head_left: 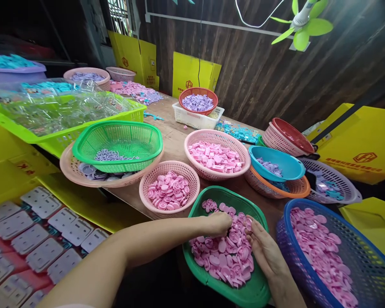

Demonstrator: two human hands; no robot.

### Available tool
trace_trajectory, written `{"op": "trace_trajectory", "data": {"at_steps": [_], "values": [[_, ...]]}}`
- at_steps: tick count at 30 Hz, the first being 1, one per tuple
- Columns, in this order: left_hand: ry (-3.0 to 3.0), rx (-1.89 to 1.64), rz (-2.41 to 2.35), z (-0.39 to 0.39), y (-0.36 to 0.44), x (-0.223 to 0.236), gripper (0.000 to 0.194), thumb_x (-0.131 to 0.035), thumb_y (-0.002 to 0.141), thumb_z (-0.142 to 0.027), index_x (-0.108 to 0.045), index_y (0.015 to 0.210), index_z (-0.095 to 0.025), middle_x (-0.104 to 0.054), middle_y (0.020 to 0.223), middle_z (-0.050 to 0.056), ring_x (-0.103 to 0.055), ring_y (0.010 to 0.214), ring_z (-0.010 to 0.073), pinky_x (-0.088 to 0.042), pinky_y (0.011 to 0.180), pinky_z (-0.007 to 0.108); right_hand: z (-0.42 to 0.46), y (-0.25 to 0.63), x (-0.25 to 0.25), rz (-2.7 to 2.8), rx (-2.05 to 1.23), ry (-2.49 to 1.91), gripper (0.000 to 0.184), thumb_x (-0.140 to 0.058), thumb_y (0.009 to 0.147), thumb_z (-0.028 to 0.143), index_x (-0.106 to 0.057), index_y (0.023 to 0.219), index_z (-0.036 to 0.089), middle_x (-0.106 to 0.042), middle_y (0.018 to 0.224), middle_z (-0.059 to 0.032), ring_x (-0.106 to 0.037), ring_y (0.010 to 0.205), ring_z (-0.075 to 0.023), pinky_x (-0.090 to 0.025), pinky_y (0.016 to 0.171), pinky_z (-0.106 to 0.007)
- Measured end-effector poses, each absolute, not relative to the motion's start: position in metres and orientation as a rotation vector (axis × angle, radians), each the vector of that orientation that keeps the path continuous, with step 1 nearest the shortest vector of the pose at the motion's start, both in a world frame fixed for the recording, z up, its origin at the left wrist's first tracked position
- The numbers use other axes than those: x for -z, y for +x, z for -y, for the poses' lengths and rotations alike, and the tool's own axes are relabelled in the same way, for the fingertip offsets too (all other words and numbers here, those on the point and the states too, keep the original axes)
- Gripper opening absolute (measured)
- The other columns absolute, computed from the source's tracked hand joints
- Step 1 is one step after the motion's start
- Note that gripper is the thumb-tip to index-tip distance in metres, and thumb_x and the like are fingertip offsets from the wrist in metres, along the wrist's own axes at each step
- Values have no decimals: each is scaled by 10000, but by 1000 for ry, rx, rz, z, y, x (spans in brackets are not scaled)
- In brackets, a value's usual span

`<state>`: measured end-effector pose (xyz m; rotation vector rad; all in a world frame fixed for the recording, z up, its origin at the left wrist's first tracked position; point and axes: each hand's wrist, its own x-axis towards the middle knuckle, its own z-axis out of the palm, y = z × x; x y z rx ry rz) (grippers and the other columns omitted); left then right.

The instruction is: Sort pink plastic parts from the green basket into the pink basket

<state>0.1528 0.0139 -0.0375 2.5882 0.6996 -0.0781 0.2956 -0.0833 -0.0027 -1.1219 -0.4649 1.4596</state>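
A dark green basket (pixel 211 280) near the table's front edge holds a heap of small pink plastic pieces (pixel 226 256). My left hand (pixel 216 223) reaches into it from the left, fingers curled down into the pink pieces; what they hold is hidden. My right hand (pixel 263 250) rests on the right side of the same heap, fingers bent together against the pieces. Both hands are inside this basket, close to each other.
A blue basket (pixel 365 265) of pink discs stands at the right. Behind are pink baskets (pixel 169 190) (pixel 216 156), a green basket (pixel 118 143), a teal bowl (pixel 277 162) and more baskets. Blister cards (pixel 35 239) lie at the left; yellow boxes (pixel 362 145) flank the table.
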Motion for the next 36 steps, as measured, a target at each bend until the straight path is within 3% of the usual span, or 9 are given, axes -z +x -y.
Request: {"op": "trace_trajectory", "data": {"at_steps": [3, 5, 11, 18, 24, 29, 32, 36], "values": [[2596, 12, -646, -15, 151, 43, 370, -573, 629, -143, -548, 995, -98, -613, 854, 136, -594, 732, 254, -468, 585, 328, 85, 290, 1, 528, -1448, -1133, 251, -666, 730, 267, -623, 973, 220, -616, 845, 16, -545, 664, -93, -477, 612, -191], [2603, -24, -616, -13, 151, 46, 363, -588, 626, -149, -554, 986, -117, -605, 895, 149, -584, 761, 257, -458, 604, 324, 85, 287, 1, 581, -1433, -1149, 232, -665, 729, 278, -629, 948, 211, -615, 835, 13, -546, 664, -102, -474, 607, -200], [2618, -77, -515, -12, 157, 51, 79, -559, 640, -90, -593, 679, -150, -608, 736, 117, -577, 752, 260, -430, 627, 330, 86, 280, 0, 616, -1432, -1169, 240, -651, 739, 298, -624, 957, 201, -615, 853, 0, -557, 677, -114, -482, 640, -229], [2542, -91, -530, -12, 158, 46, 163, -609, 541, -34, -507, 509, -157, -580, 601, 84, -572, 689, 266, -437, 625, 346, 91, 284, -1, 664, -1301, -1280, 296, -677, 700, 333, -617, 971, 229, -627, 840, 22, -561, 666, -115, -483, 648, -225], [2368, -178, -711, -11, 147, 24, 170, -542, 561, 28, -571, 578, -138, -618, 650, 82, -591, 727, 233, -455, 691, 334, 96, 288, 7, 796, -1223, -1383, 307, -638, 741, 347, -579, 1016, 225, -612, 861, 19, -557, 694, -113, -471, 683, -223], [1816, -437, -784, 0, 136, -5, 268, -456, 716, -76, -598, 940, -115, -647, 830, 65, -618, 709, 144, -487, 645, 257, 98, 277, -6, 923, -1222, -1424, 343, -657, 707, 372, -579, 1003, 217, -632, 957, -20, -594, 812, -175, -480, 704, -259], [1140, -533, -713, 10, 127, -18, 254, -576, 662, -167, -619, 896, -78, -632, 692, 45, -611, 592, 135, -497, 599, 265, 97, 262, -17, 1031, -1221, -1409, 349, -638, 713, 399, -573, 999, 211, -636, 991, -47, -595, 896, -215, -484, 741, -296], [966, -586, -797, 18, 115, -27, 292, -584, 589, -119, -665, 864, -63, -595, 557, 17, -561, 477, 106, -470, 543, 242, 95, 242, -27, 1260, -933, -1538, 305, -579, 758, 404, -565, 991, 208, -631, 941, -62, -597, 845, -219, -482, 730, -313]]}}
